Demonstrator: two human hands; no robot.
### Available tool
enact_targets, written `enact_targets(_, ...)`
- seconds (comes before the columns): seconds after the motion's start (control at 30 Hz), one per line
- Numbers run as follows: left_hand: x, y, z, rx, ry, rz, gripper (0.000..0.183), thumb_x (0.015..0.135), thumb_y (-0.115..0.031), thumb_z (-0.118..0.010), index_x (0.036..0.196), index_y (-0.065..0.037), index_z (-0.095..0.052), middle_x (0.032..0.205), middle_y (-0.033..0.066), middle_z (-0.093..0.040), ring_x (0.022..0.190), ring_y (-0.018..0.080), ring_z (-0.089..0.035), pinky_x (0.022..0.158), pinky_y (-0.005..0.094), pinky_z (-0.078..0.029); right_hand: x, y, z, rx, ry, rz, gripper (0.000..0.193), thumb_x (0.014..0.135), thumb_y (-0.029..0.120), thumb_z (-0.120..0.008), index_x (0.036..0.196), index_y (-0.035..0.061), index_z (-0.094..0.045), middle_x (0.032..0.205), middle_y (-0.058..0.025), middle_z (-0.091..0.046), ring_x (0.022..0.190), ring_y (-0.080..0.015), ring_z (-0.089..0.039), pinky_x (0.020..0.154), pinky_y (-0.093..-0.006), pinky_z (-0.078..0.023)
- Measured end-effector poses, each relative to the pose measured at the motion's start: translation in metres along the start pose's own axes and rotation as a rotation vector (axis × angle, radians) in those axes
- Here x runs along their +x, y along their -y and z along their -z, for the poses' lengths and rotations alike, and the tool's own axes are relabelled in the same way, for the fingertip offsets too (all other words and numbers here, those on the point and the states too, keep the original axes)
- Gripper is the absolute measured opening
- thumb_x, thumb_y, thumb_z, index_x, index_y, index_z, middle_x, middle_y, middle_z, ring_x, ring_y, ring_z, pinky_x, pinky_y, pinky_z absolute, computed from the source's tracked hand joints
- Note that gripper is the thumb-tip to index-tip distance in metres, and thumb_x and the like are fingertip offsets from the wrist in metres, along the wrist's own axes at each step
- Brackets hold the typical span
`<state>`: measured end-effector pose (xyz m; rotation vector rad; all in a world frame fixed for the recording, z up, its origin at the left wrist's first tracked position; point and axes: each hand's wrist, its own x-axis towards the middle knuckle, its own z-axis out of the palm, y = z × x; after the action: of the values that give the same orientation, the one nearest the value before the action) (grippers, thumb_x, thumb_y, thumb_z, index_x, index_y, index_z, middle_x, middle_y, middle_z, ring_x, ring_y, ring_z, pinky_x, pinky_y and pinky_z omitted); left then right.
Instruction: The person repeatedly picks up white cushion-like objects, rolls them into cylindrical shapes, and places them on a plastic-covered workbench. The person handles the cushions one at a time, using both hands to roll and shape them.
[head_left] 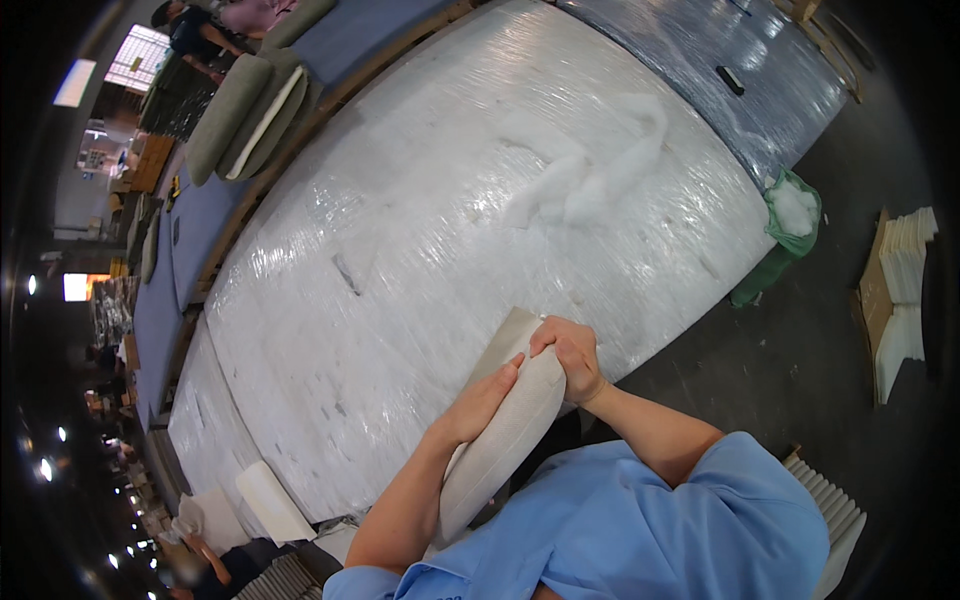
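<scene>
My left hand (478, 405), fingers together, clamps the left side of a beige cushion (515, 440) held before my body at the table's near edge; my right hand (571, 358) clamps its upper end, fingers curled over. Matching the two grips and pulling evenly should, I judge, keep the cloth from puckering. From left: plump, rounded grey-green cushions (215, 120); a broad white table (330, 240) under glossy, wrinkled film; my long cushion in matte, finely woven cloth; wispy white stuffing (580, 185); a crumpled green bag (765, 270) brimming with fluff.
</scene>
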<state>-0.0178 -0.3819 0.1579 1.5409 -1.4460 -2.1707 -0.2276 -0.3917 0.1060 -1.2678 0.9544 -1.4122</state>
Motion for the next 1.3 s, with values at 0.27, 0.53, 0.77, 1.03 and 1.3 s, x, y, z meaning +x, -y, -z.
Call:
enact_targets(0.27,0.051,0.038,0.024,0.011,0.054,0.063,0.076,0.112,-0.056,-0.033,0.153,0.006,-0.047,0.152,0.0238,-0.054,0.143,0.0284,-0.049,0.120,0.0368,-0.034,0.007,-0.039,-0.002,0.230,0.015,-0.317,0.056,0.106,0.039,-0.043,0.078,-0.0014,-0.069,0.077,-0.0122,-0.070,0.072,-0.0206,-0.064,0.073,-0.0328,-0.050)
enact_targets(0.53,0.033,0.011,0.050,0.091,-0.171,-0.002,0.060,0.113,-0.042,-0.044,0.152,0.004,-0.050,0.142,0.0212,-0.064,0.128,0.0289,-0.062,0.108,0.0383,-0.048,0.008,-0.100,-0.002,0.133,0.047,-0.543,0.049,0.108,0.038,-0.049,0.097,-0.0012,-0.076,0.084,-0.0108,-0.074,0.083,-0.0195,-0.068,0.085,-0.0338,-0.052)
enact_targets(0.77,-0.077,-0.129,-0.029,0.664,-0.196,-0.293,0.082,0.092,-0.020,-0.076,0.158,0.004,-0.034,0.151,0.0275,-0.051,0.127,0.0378,-0.063,0.107,0.0422,-0.050,-0.013,0.015,0.017,0.009,0.091,0.173,0.069,0.098,0.058,-0.064,0.139,0.0031,-0.061,0.129,-0.0180,-0.066,0.114,-0.0340,-0.064,0.102,-0.0430,-0.050)
enact_targets(1.03,-0.058,-0.102,-0.061,0.986,-0.473,-0.253,0.073,0.091,-0.019,-0.076,0.150,0.005,-0.041,0.125,0.0297,-0.064,0.104,0.0464,-0.070,0.084,0.0476,-0.059,0.012,0.004,0.010,-0.060,0.157,0.397,0.063,0.094,0.061,-0.067,0.122,0.0052,-0.065,0.104,-0.0152,-0.066,0.094,-0.0349,-0.065,0.083,-0.0440,-0.052)
enact_targets(1.3,-0.049,-0.104,-0.049,0.874,-0.526,-0.194,0.038,0.103,-0.017,-0.059,0.136,0.001,-0.059,0.099,0.0234,-0.072,0.083,0.0410,-0.073,0.071,0.0468,-0.059,0.027,-0.001,-0.003,-0.094,0.189,0.281,0.042,0.098,0.048,-0.066,0.087,0.0071,-0.065,0.080,-0.0103,-0.058,0.071,-0.0307,-0.057,0.065,-0.0418,-0.046)
